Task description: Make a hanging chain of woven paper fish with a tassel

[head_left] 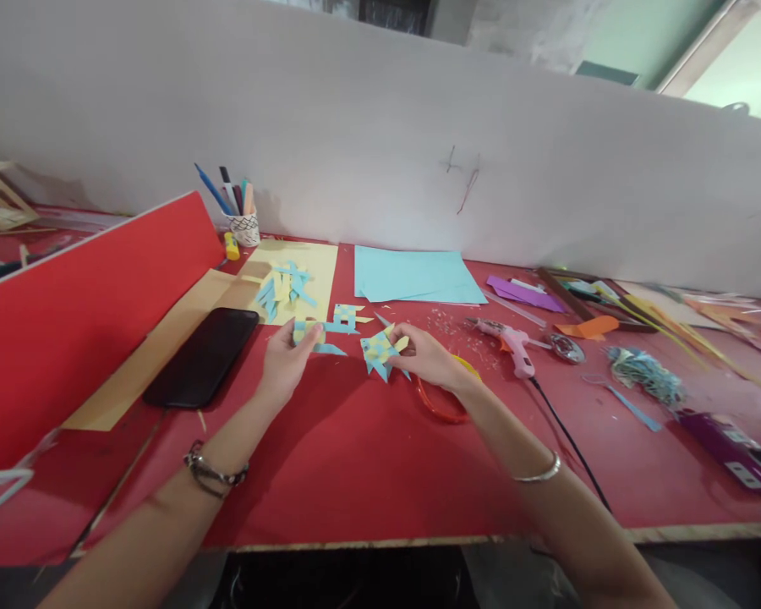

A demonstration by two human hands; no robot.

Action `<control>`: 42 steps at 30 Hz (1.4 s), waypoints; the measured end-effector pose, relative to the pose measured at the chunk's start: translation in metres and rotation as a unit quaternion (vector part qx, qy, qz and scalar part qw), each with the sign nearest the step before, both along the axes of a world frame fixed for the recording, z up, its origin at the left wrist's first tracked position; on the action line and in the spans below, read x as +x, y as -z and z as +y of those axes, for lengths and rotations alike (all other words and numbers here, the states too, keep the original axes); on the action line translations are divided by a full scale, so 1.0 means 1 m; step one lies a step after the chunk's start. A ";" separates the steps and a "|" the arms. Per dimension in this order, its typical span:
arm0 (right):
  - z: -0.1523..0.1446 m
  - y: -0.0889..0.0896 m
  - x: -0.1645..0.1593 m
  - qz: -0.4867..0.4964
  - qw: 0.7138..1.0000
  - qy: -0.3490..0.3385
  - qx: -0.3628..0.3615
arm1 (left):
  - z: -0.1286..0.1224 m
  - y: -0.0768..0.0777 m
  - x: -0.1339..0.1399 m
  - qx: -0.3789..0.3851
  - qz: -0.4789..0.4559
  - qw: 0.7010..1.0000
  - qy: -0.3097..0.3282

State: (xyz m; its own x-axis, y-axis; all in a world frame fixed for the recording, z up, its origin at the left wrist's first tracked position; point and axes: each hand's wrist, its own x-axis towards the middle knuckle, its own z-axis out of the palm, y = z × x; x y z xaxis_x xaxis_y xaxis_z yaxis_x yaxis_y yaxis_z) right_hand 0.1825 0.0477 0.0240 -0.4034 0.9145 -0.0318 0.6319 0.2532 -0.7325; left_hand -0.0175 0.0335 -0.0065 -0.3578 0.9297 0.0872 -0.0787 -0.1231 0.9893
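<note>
My left hand (282, 364) pinches a woven paper piece (309, 332) in blue and yellow checks, thumb on its front. Between the fingertips of my right hand (422, 353) is a woven paper fish (376, 348) in the same colours, with pointed blue and yellow strips as fins. The two pieces are held apart, just above the red table. Behind them lies another checked paper piece (346, 316) with strip ends sticking out. Partly hidden under my right wrist is an orange and yellow loop (440, 412), whose kind I cannot make out.
Cut strips (285, 288) lie on a yellow sheet (322, 262), beside blue sheets (412, 275). A black phone (203, 359) and red board (101, 304) are left; a pen cup (244, 227) stands behind. Rightward lie a pink glue gun (517, 351), its cord and a string bundle (645, 375).
</note>
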 end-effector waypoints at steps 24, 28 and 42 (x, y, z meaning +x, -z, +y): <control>-0.032 0.014 0.015 0.375 0.914 0.130 -0.079 | -0.022 -0.013 0.020 -0.047 0.101 0.976 0.189; -0.036 0.012 0.010 0.382 0.910 0.134 -0.090 | -0.022 -0.014 0.021 -0.041 0.105 0.975 0.191; -0.038 0.017 0.009 0.368 0.916 0.119 -0.104 | -0.024 -0.011 0.022 -0.050 0.110 0.975 0.185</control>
State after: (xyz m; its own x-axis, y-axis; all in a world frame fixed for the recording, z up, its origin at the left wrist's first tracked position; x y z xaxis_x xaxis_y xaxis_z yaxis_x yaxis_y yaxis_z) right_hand 0.1920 0.0096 0.0074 -0.1748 0.9845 -0.0148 -0.0333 -0.0210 -0.9992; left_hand 0.0045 0.0095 0.0047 0.0204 0.9995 0.0261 0.1165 -0.0283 0.9928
